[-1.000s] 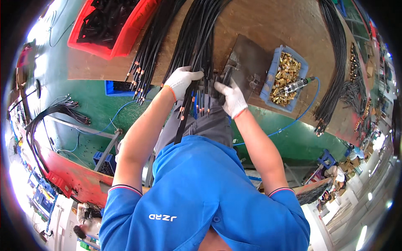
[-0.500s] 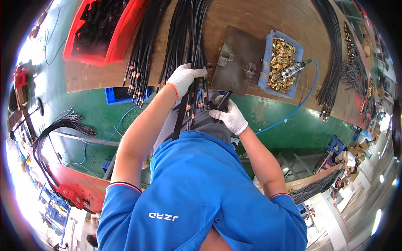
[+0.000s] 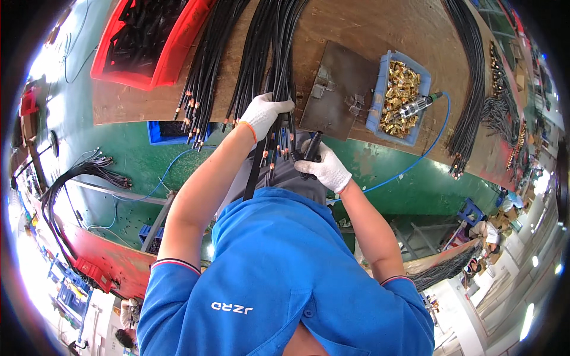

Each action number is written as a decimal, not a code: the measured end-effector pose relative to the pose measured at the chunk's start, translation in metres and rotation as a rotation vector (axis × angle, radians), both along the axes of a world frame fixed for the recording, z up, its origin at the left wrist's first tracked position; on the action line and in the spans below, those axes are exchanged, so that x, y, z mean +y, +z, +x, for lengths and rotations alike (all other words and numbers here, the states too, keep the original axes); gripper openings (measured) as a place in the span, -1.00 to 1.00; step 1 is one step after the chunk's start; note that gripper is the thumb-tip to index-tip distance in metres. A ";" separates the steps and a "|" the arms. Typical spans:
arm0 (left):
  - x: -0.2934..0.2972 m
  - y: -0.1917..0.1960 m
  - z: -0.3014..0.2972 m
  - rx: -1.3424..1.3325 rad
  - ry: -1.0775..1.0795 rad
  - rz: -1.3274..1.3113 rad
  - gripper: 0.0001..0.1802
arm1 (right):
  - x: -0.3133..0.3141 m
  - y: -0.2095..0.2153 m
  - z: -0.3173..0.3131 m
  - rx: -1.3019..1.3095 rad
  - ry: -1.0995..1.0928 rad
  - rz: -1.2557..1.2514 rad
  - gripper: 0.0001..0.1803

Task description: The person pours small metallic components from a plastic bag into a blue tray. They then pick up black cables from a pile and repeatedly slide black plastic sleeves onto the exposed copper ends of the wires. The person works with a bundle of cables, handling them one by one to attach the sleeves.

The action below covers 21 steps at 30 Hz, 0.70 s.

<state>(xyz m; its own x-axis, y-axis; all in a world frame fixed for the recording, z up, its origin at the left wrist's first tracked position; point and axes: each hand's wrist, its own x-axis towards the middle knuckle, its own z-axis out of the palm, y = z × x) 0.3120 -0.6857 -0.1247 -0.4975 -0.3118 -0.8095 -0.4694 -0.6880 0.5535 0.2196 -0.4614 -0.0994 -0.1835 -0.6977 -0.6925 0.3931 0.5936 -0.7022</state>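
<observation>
My left hand (image 3: 261, 114), in a white knit glove, is closed around a bundle of black cables (image 3: 284, 56). Their stripped copper ends (image 3: 281, 153) hang past the table edge above my lap. Just right of those ends, my gloved right hand (image 3: 330, 171) is closed on black ribbed cable boots (image 3: 314, 145). One boot sticks up out of the fingers and others seem to sit in the palm; how many is hidden. A black strap (image 3: 254, 173) hangs below my left hand.
On the brown table (image 3: 350, 24) stand a red bin (image 3: 165, 70) of black parts and a blue bin (image 3: 374, 113) of brass fittings. A pneumatic tool (image 3: 414, 107) with a blue hose lies across the fittings. Near them are a metal plate (image 3: 335, 80) and more cable bundles (image 3: 466, 77).
The boot in my right hand has tipped a little more upright and shifted slightly left. My left hand keeps its grip on the cables. The view has shifted slightly.
</observation>
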 end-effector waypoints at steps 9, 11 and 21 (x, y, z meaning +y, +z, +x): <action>-0.001 -0.021 0.005 0.034 0.032 0.067 -0.69 | -0.017 0.000 0.019 -0.302 -0.370 -0.009 -0.55; 0.001 -0.016 0.003 0.008 0.000 0.023 -0.70 | -0.022 -0.012 0.021 -0.150 -0.339 -0.003 -0.60; -0.017 -0.029 0.023 -0.006 -0.085 -0.055 -0.50 | -0.100 -0.058 -0.002 0.105 -0.282 -0.052 -0.70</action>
